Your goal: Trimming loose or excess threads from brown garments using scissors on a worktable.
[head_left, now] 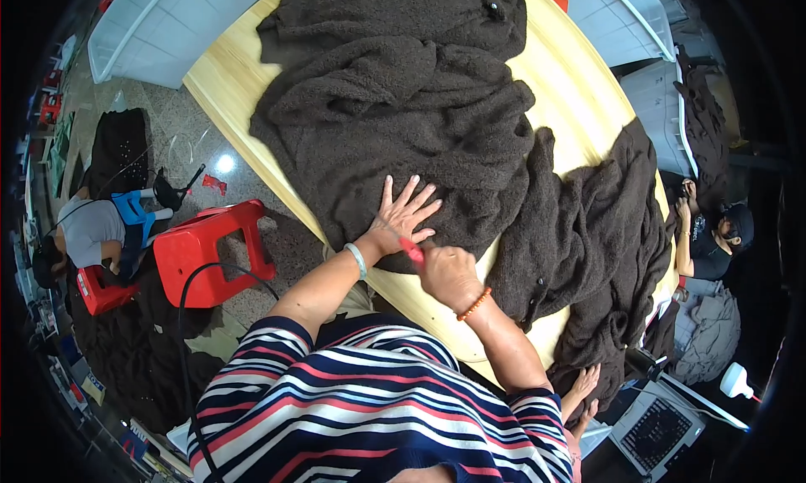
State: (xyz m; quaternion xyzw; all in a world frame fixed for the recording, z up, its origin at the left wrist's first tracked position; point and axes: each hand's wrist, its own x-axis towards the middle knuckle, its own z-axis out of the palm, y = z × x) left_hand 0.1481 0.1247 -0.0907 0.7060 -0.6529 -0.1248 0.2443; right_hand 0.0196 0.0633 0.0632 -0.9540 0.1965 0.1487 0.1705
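My left hand (405,214) lies flat on a dark brown fuzzy knit garment (395,139), its fingers spread. Close beside it, my right hand (452,277) is closed around a small red-handled tool (412,250). The red part sticks out of the fist toward my left wrist; the tool's working end is too small to make out. The knit garment lies in loose folds over the pale wooden table (571,80). To its right is another rumpled dark brown garment (579,223) with small buttons, spreading toward the table's right edge.
Red plastic stools (206,252) stand on the floor at left, near a bent-over person (88,231). Pale plastic bins (168,30) flank the table's far end. At right are another person (714,240) and a grey cloth pile (709,336). Another person's hands (581,386) touch the brown cloth at lower right.
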